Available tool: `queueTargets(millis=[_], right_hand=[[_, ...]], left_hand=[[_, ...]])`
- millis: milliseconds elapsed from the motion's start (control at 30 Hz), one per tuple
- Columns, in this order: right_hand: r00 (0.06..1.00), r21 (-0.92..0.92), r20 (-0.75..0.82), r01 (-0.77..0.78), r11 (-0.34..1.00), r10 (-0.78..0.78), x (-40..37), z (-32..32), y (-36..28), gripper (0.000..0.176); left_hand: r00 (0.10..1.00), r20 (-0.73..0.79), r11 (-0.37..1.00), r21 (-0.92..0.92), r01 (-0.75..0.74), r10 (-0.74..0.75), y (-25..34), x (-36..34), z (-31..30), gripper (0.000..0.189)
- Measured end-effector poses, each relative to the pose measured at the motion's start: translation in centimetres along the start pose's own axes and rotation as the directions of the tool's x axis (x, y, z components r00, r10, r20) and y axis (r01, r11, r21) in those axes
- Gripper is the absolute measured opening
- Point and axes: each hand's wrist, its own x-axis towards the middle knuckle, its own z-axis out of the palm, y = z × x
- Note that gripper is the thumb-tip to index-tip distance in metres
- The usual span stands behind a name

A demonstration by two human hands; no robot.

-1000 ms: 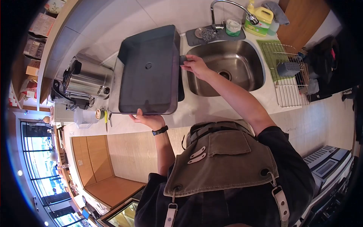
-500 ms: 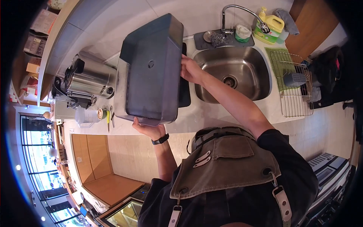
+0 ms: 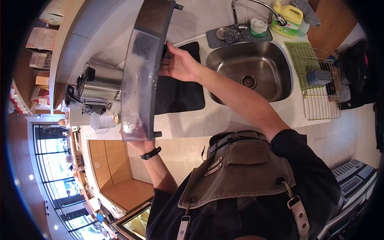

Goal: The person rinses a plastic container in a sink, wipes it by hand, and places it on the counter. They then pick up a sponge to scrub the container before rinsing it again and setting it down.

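Observation:
A grey, see-through plastic bin (image 3: pixel 140 80) is tipped up on its side above the counter, its wall towards me and its base with short dark feet facing right. Water drops cling to the wall. My left hand (image 3: pixel 141 146), with a black band at the wrist, grips the bin's near end; its fingers are partly hidden behind the plastic. My right hand (image 3: pixel 182 64) holds the bin at its base side, fingers bent against it. Beneath the bin lies a black mat (image 3: pixel 182 98).
Right of the mat is a steel sink (image 3: pixel 250 74) with a curved faucet (image 3: pixel 256 2). A yellow detergent jug (image 3: pixel 287 20) stands behind it. A wire rack (image 3: pixel 316 80) sits at the right. Left of the bin are a steel urn (image 3: pixel 102 84) and a clear pitcher (image 3: pixel 100 122).
The bin has turned from showing its open inside to showing its side wall and footed base. Both hands have shifted left with it, uncovering more of the black mat.

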Motion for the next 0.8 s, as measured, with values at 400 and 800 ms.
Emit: queueTargets(millis=[400, 800], right_hand=[[0.964, -0.021, 0.228, 0.144, 0.989, -0.136, -1.0, 5.7, 0.9, 0.057], [0.997, -0.036, 0.063, 0.053, 0.998, -0.05, -4.0, 12.4, -0.1, 0.048]], left_hand=[[0.898, 0.29, 0.826, -0.371, 0.424, -0.331, 4.0, -1.3, 1.7, 0.09], [0.856, 0.401, 0.823, -0.325, 0.466, -0.327, 3.5, -2.8, 4.7, 0.077]])
